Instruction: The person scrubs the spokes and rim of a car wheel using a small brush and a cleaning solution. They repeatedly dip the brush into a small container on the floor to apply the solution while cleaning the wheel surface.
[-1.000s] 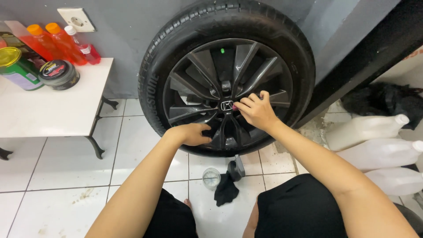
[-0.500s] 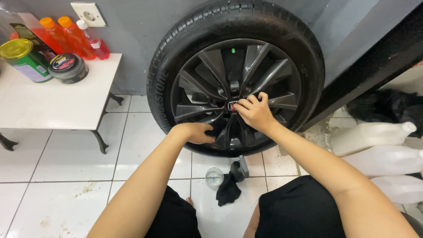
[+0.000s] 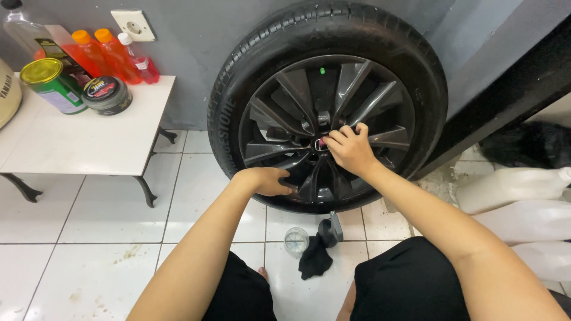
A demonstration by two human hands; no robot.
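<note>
With the left hand (image 3: 270, 180) grasping the wheel's (image 3: 327, 107) lower spoke and the right hand (image 3: 350, 148) pinching at its hub, the leaning wheel is risking rolling sideways.

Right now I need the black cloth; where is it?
Head view: the black cloth lies on the floor below the wheel, between the knees, beside a small gauge.

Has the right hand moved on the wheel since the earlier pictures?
No real shift: the right hand stays at the wheel's centre hub, fingers by the cap, as before. The whole view drifts because the head camera moved, not the hand against the wheel.
</note>
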